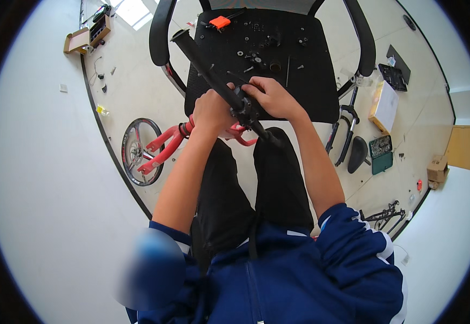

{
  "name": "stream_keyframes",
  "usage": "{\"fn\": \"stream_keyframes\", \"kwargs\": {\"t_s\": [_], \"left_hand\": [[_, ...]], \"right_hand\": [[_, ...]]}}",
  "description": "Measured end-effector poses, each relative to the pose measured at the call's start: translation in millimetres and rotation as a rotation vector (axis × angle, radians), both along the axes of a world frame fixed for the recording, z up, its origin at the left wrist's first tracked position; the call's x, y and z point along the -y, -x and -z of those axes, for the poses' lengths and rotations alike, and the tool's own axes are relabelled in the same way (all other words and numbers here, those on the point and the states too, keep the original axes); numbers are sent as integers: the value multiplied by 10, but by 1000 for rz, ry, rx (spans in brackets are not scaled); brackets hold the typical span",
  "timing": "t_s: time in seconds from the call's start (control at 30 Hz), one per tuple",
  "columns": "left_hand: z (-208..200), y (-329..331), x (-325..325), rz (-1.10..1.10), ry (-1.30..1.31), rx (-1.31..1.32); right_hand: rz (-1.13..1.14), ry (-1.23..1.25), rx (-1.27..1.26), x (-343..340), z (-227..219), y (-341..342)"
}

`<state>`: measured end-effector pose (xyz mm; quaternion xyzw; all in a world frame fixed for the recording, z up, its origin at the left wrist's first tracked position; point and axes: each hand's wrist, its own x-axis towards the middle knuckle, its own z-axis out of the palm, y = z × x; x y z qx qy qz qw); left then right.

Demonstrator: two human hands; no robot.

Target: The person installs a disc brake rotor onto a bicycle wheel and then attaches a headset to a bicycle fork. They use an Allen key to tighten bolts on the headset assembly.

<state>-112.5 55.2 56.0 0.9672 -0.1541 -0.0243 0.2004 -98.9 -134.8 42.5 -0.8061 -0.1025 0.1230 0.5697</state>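
A black bicycle handlebar (205, 67) slants across in front of me, from over the chair seat down to my knee. A dark stem clamp (244, 112) sits at its middle. My left hand (212, 112) is closed round the handlebar's near-left side by the clamp, its fingertips partly hidden. Just right of the bar, my right hand (274, 98) is closed in a pinch beside the clamp. A thin dark rod shows by its fingertips; what it holds cannot be made out. Below my left hand a red bicycle frame (171, 144) extends left.
The black chair seat (316, 65) carries several loose nuts, bolts and an orange item (220, 22). A wheel (141, 152) lies at left. On the right floor are a black fork (348, 120), a saddle (358, 154), a green tool case (381, 162) and a white box (384, 108).
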Motion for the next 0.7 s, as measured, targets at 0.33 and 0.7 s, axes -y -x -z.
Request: {"fn": "stream_keyframes", "kwargs": {"t_s": [0.33,0.7], "left_hand": [[-30,40,44,-11,43,-45],[11,76,31,-41,31,-50]], "right_hand": [[125,-362,-454,74,5,122],[180,-110,-80,-15,-59,117]]}}
